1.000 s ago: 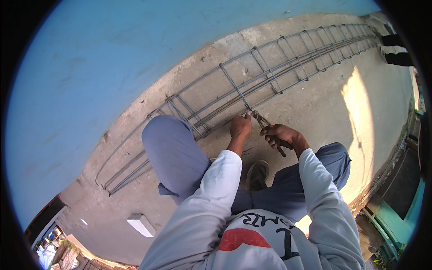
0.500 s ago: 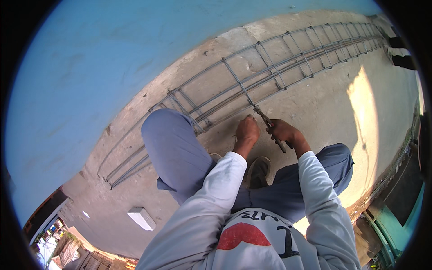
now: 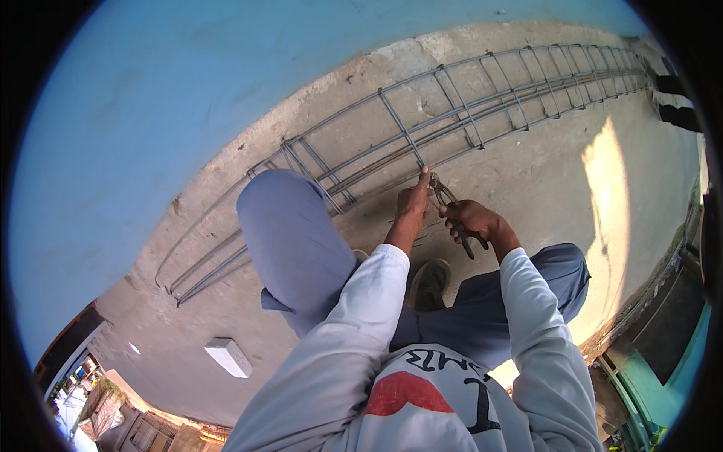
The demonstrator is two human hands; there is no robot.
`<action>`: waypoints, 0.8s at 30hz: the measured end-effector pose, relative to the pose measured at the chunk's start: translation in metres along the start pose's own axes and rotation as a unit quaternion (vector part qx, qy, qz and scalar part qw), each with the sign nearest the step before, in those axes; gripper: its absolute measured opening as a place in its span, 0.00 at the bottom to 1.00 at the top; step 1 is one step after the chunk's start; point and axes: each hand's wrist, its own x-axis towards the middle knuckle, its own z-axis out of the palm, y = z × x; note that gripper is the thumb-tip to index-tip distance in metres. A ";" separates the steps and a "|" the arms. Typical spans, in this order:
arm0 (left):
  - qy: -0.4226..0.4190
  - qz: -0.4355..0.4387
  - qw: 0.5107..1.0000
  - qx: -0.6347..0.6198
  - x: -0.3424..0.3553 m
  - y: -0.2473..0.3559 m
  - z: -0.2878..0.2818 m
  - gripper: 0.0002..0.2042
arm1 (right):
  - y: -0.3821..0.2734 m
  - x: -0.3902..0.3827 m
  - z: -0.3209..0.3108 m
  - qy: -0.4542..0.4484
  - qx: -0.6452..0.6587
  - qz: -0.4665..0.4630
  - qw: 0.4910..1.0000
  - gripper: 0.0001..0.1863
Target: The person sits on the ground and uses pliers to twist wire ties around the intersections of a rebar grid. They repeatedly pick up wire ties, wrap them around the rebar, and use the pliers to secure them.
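A long cage of grey steel reinforcing bars with square stirrups lies on the floor ahead of me. My left hand is at its near edge, one finger stretched up to touch the corner where a stirrup meets the bar. The other fingers are curled, and what they may hold is hidden. In my right hand is a pair of tying pincers, gripped round the handles. Their jaws are beside my left fingertips, close to the bar, and the handles stand apart. Thin wire near the jaws is too fine to make out clearly.
My bent left knee covers part of the cage's left end. Loose bar ends stick out beyond it. A white block lies at lower left. A blue wall runs behind the cage. Another person's dark-clad legs show at far right.
My left hand has moved up to the bar, one finger now stretched against the stirrup corner. The pincers' jaws have come off the bar slightly, toward me, and their handles have shifted.
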 end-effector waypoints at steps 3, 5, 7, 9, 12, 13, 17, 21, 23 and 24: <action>-0.058 -0.009 0.983 -0.175 0.017 -0.012 0.007 0.33 | 0.008 0.009 -0.005 -0.089 0.156 -0.006 0.984 0.14; -0.179 -0.045 0.936 -0.301 0.016 -0.013 0.026 0.29 | 0.013 0.006 -0.004 -0.089 0.176 -0.026 0.980 0.14; -0.164 -0.038 0.906 -0.388 0.020 -0.011 0.033 0.17 | 0.011 -0.002 0.003 -0.050 0.121 -0.056 0.990 0.15; -0.127 -0.045 0.917 -0.375 0.023 -0.010 0.040 0.10 | 0.018 -0.010 0.010 0.051 0.047 -0.059 0.996 0.18; -0.091 -0.030 0.916 -0.390 0.030 -0.010 0.062 0.05 | 0.067 -0.008 0.000 0.251 -0.215 -0.221 0.918 0.24; -0.062 -0.037 0.908 -0.413 0.036 -0.011 0.061 0.05 | 0.072 -0.012 0.014 0.336 -0.350 -0.225 0.845 0.24; 0.010 -0.079 0.882 -0.464 0.042 -0.005 0.077 0.07 | 0.063 -0.028 0.047 0.500 -0.558 -0.194 0.633 0.21; 0.005 -0.067 0.919 -0.387 0.043 -0.004 0.073 0.09 | 0.047 -0.017 0.014 0.345 -0.445 -0.100 0.820 0.18; -0.027 -0.028 0.946 -0.323 0.040 -0.007 0.065 0.11 | 0.043 -0.022 0.005 0.227 -0.258 -0.038 0.938 0.17; -0.047 -0.002 0.949 -0.312 0.043 -0.014 0.056 0.13 | 0.040 -0.023 0.006 0.164 -0.111 -0.003 0.980 0.16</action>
